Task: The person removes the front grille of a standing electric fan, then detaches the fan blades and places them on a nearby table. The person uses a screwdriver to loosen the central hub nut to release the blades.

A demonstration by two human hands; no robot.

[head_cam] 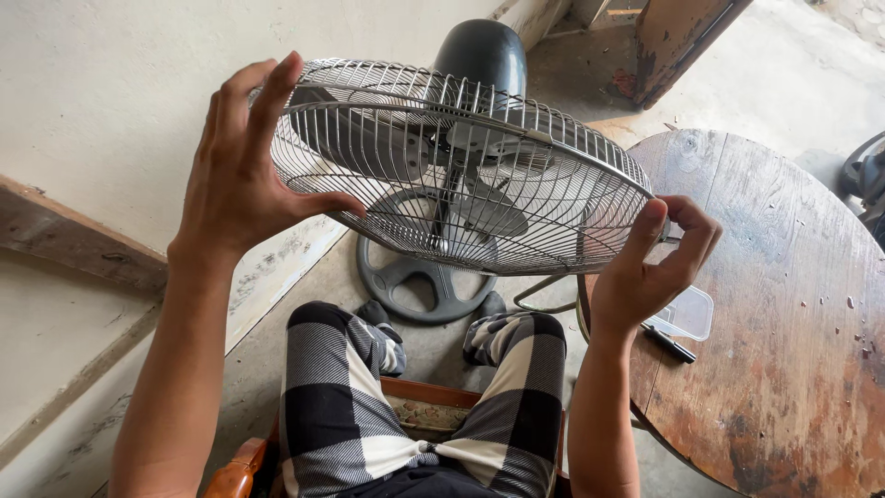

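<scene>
Hands on round silver wire fan guard (461,175): left hand (240,171) spread open against rim, right hand (659,263) pinching rim edge. Judged mid-fitting; next needs careful aligning.

Behind the wire fan guard (461,166) the grey blades (369,138) show only in slices between the bars, and the pole down to the round base (415,281) is mostly lost behind the mesh. The right hand (650,267) covers the spot on the guard's rim where its fingers pinch, so what they grip cannot be told. The round wooden table (774,304) runs off the right edge, as does a dark object (867,175) there. The chair (244,470) is barely visible under the checked trousers (415,406).
</scene>
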